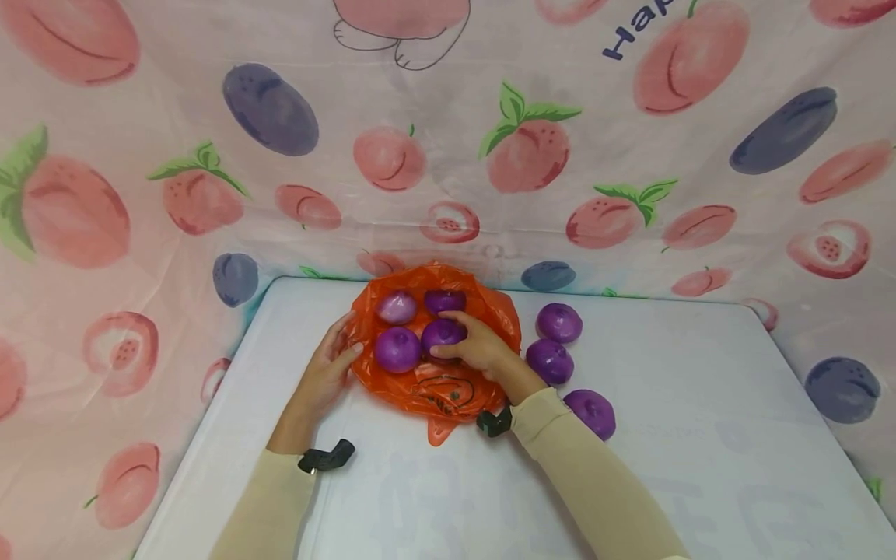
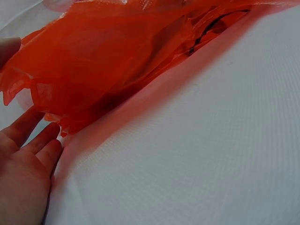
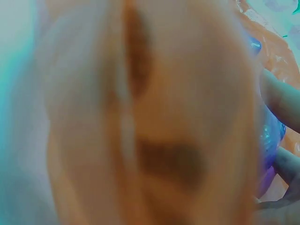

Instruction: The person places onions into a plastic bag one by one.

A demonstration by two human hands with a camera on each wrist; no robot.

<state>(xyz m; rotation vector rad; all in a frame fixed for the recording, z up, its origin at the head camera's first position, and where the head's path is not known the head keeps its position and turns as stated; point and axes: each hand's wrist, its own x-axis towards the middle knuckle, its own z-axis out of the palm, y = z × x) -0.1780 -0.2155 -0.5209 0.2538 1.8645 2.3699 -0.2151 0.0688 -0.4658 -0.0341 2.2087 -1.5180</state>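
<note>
An orange plastic bag (image 1: 483, 393) lies spread on the table with several purple onions on it. My right hand (image 1: 483, 346) grips one onion (image 1: 439, 333), thumb and fingers on its sides. Left of it sits another onion (image 1: 397, 350); behind them are a paler onion (image 1: 397, 308) and a dark one (image 1: 445, 300). At the bag's left edge is my left hand (image 1: 327, 373), its fingers loosely extended and holding no onion. In the left wrist view, the fingertips of the left hand (image 2: 28, 159) touch the bag's crumpled rim. A blurred close surface fills most of the right wrist view.
Three more onions stand right of the bag: one at the back (image 1: 559, 323), one in the middle (image 1: 550, 361) and one in front (image 1: 590, 414), partly behind the right sleeve. The white table (image 1: 700, 435) meets a fruit-printed cloth (image 1: 448, 187) at the back.
</note>
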